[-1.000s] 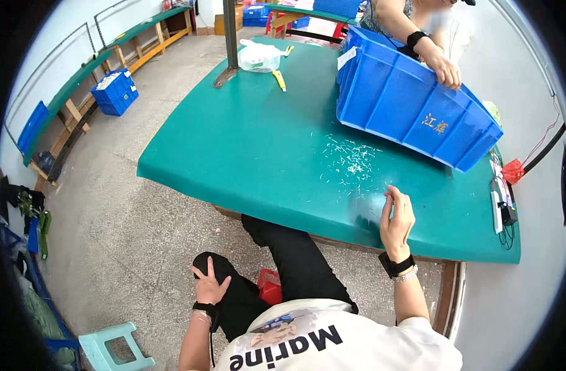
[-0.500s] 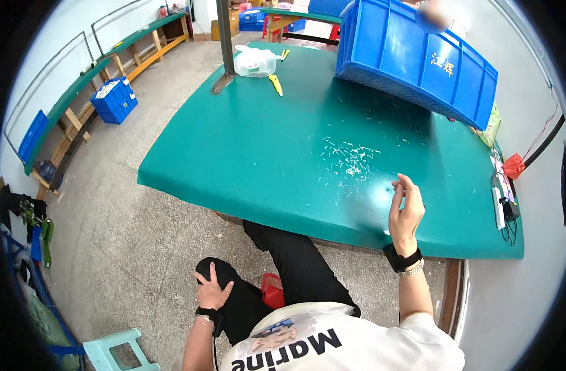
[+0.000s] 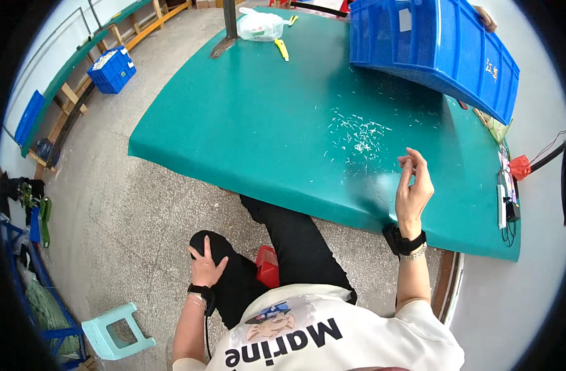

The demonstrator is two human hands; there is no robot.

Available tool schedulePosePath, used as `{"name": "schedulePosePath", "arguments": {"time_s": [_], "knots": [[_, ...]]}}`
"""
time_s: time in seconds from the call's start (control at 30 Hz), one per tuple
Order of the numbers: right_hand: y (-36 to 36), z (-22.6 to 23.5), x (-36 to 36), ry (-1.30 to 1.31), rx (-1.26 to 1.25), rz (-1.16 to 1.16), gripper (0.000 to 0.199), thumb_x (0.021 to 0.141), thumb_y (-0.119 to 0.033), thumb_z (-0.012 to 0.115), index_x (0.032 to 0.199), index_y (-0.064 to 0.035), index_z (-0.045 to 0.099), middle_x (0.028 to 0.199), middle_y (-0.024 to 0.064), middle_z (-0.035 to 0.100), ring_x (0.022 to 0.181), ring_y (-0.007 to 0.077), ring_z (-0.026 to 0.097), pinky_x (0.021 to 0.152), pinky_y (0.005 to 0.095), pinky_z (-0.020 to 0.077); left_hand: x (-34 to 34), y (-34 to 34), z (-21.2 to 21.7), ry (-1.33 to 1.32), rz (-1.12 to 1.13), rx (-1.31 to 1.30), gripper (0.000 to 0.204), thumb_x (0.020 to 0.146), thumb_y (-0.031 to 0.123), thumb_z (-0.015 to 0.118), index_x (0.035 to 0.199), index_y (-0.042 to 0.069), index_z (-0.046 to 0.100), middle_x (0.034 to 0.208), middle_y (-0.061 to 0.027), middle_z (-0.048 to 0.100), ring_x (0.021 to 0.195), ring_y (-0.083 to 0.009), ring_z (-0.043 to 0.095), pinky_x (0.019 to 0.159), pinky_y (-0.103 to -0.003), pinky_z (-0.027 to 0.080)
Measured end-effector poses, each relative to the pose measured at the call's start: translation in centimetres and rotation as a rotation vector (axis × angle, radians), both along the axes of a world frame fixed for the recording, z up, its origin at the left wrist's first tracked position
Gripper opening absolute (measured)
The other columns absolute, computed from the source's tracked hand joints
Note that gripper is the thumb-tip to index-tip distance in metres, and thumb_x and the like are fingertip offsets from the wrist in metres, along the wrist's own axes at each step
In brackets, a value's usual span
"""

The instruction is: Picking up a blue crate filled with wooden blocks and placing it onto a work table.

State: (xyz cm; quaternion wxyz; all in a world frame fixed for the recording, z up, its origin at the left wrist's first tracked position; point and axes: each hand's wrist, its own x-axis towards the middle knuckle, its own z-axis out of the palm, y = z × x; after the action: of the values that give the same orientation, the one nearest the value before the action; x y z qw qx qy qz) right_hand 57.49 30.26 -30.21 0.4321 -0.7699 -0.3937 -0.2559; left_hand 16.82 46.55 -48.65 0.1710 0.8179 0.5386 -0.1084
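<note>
My right hand (image 3: pixel 415 188) is at the near right part of the green-topped table (image 3: pixel 233 130), its fingers loosely bent and partly apart, with nothing visible in them. Just beyond it and to the left lies a scatter of thin white scraps (image 3: pixel 363 141). Down at the left, my left hand (image 3: pixel 207 269) rests on my black-trousered knee, fingers spread and holding nothing. A large blue plastic crate (image 3: pixel 413 37) is tilted over the far right of the table. Another person's hand (image 3: pixel 486 20) grips its far rim.
Far left on the table are a yellow utility knife (image 3: pixel 282 49) and a white plastic bag (image 3: pixel 261 26), beside a metal post (image 3: pixel 230 18). A power strip (image 3: pixel 501 204) lies at the right edge. A pale green stool (image 3: pixel 116 352) and a blue crate (image 3: pixel 111 70) stand on the floor.
The view has tipped nearer, so the table sits higher in it. The blue crate has shifted slightly and turned, and the other person's hand now shows on its rim. My hands keep their places.
</note>
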Motion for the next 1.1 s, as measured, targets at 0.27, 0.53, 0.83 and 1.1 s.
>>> {"name": "schedulePosePath", "arguments": {"time_s": [0.27, 0.53, 0.83, 1.1], "knots": [[-0.6, 0.5, 2.3, 0.27, 0.069, -0.007, 0.02, 0.092, -0.01, 0.047, 0.109, -0.0021, 0.055, 0.086, 0.0081, 0.064, 0.075, 0.0127, 0.059, 0.065, 0.0256, 0.0464, 0.8, -0.1, 0.3, 0.138, -0.021, -0.054, 0.092, 0.077, 0.058, 0.056, 0.144, 0.016, 0.008, 0.13, -0.0471, 0.009, 0.086, -0.0535, 0.056, 0.077, -0.047, 0.048], [2.5, 2.7, 1.5, 0.215, 0.028, 0.074, 0.022, 0.09, -0.009, 0.05, 0.11, -0.002, 0.053, 0.088, 0.0115, 0.064, 0.074, 0.0156, 0.061, 0.063, 0.027, 0.0475, -0.6, -0.3, -1.9, 0.012, -0.009, -0.008, 0.094, 0.076, 0.053, 0.06, 0.143, 0.016, 0.006, 0.13, -0.0481, 0.009, 0.086, -0.0536, 0.055, 0.076, -0.047, 0.048], [2.9, 3.6, 0.5, 0.04, 0.057, -0.002, 0.022, 0.088, -0.005, 0.051, 0.11, -0.0023, 0.054, 0.089, 0.0115, 0.063, 0.073, 0.0181, 0.06, 0.062, 0.0277, 0.0473, 0.2, 0.2, -0.5, -0.007, 0.017, 0.01, 0.093, 0.075, 0.053, 0.061, 0.143, 0.016, 0.009, 0.129, -0.0471, 0.013, 0.088, -0.0555, 0.053, 0.076, -0.047, 0.049], [4.4, 5.1, 1.1, -0.359, -0.002, -0.064, 0.03, 0.083, 0.0, 0.054, 0.113, -0.0022, 0.052, 0.107, 0.0136, 0.058, 0.092, 0.0264, 0.057, 0.077, 0.0327, 0.0472, -0.2, -0.4, -0.7, 0.076, 0.015, -0.024, 0.093, 0.075, 0.058, 0.058, 0.143, 0.017, 0.01, 0.133, -0.0439, 0.008, 0.092, -0.0549, 0.053, 0.078, -0.046, 0.049]]}}
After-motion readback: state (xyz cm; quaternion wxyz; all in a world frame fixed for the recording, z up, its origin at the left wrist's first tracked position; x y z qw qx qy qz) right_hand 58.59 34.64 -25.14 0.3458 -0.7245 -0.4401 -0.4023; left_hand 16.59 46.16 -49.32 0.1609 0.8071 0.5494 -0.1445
